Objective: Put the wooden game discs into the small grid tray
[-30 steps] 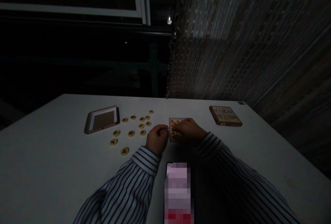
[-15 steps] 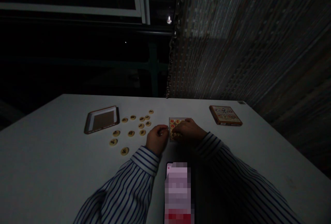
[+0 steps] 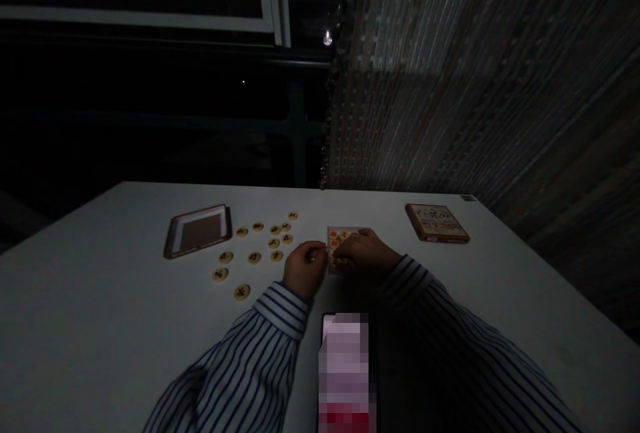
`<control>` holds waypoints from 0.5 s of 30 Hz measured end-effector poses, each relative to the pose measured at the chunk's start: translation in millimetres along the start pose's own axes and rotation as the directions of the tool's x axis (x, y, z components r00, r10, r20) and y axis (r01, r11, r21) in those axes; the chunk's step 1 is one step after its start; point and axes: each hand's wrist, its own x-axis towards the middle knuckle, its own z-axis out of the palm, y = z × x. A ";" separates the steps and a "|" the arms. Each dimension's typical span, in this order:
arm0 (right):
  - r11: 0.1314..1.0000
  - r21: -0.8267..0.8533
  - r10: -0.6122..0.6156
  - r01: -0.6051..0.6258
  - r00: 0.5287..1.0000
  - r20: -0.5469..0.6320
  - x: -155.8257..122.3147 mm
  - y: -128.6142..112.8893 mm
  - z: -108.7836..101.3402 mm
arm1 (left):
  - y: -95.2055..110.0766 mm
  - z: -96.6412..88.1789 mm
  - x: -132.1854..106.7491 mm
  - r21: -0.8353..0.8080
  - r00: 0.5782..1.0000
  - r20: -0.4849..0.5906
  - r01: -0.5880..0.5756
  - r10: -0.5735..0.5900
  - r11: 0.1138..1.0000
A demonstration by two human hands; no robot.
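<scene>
A shallow box (image 3: 329, 266) stands in the middle of the white table, packed with round xiangqi pieces (image 3: 334, 243), with red characters showing at its far left. My left hand (image 3: 304, 269) is closed beside the box, its fingertips at the left wall; anything inside the curled fingers is hidden. Over the box lies my right hand (image 3: 369, 253), its bent fingers together and pressed down on the pieces. It covers most of the box, and I cannot make out what its fingertips grip. Loose xiangqi pieces with dark characters (image 3: 255, 257) are scattered left of my left hand.
An upturned box lid (image 3: 226, 219) sits at the far left of the table (image 3: 125, 299). Toward the right lies a printed flat box (image 3: 437, 223). A phone (image 3: 345, 366) rests between my forearms. Behind the table hangs a string curtain (image 3: 420, 106) beside a dark window.
My right fingers have shifted slightly over the pieces in the box. My left hand keeps its place, and the loose pieces lie as before.
</scene>
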 end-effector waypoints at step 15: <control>1.000 0.008 -0.012 0.012 1.000 0.017 -0.6 -0.7 -1.7 | -4.1 -0.4 -0.3 0.093 0.999 0.040 -0.031 0.027 0.995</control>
